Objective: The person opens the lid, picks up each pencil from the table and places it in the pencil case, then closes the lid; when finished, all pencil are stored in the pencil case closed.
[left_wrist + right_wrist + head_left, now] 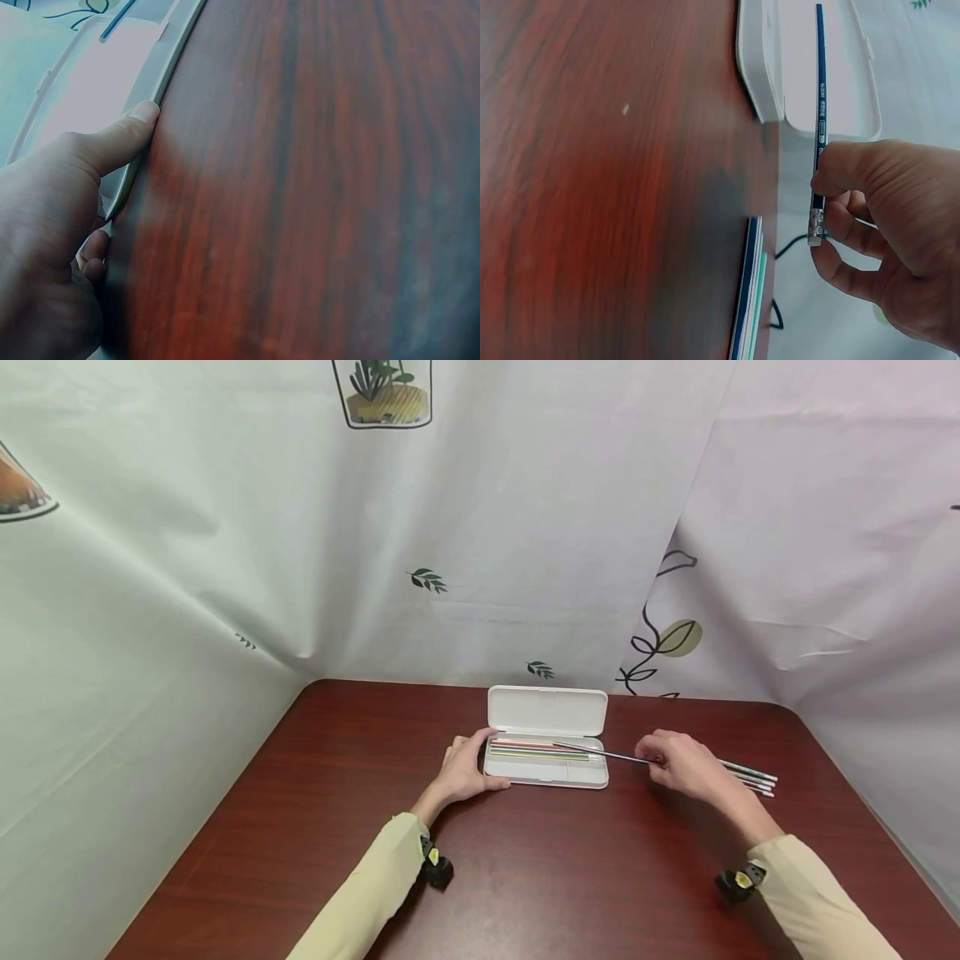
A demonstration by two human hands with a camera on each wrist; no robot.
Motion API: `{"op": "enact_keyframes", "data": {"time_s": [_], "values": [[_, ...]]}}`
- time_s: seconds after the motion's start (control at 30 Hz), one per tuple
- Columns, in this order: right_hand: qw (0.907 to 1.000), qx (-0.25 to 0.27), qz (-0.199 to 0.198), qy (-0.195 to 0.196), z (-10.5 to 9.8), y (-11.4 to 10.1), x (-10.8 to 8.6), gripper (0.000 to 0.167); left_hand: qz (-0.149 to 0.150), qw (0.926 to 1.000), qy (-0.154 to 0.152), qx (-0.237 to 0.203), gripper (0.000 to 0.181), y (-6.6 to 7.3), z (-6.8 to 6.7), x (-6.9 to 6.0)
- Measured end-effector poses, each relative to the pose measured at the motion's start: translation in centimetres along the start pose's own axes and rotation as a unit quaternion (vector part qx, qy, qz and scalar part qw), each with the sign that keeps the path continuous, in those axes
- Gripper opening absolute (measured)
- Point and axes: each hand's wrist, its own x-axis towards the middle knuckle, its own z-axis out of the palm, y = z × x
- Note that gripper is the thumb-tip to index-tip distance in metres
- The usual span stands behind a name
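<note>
A white pencil case [534,772] lies with its lid [547,711] raised at the back of the table. Several coloured pencils [525,749] lie lengthwise in its rear part. My left hand [461,768] grips the case's left end, thumb on the front edge and fingers at the back; in the left wrist view the thumb [127,135] presses the rim. Between thumb and fingers, my right hand [684,766] pinches a dark blue pencil [821,97] near its eraser end. The pencil's far end reaches over the case's right half.
Several more pencils [753,777] lie together on the table just right of my right hand, partly hidden behind it. The dark red wooden table [562,868] ends at a pale printed cloth [487,610] hanging behind and at both sides.
</note>
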Motion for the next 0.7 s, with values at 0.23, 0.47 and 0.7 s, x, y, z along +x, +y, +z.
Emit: {"op": "enact_keyframes", "data": {"time_s": [0.23,0.47,0.7], "values": [[0.9998,0.009,0.000,-0.018,0.7,-1.0,1.7,0.025,0.001,1.0000,0.000,-0.002,0.092,-0.1,0.0,0.0],[0.9994,0.020,-0.007,-0.026,1.6,-1.5,3.1,0.026,-0.003,1.0000,-0.001,-0.005,0.092,0.0,0.0,0.0],[0.9992,0.020,-0.020,-0.029,2.5,-2.1,4.2,0.023,-0.006,1.0000,-0.004,-0.005,0.092,0.0,0.0,0.0]]}}
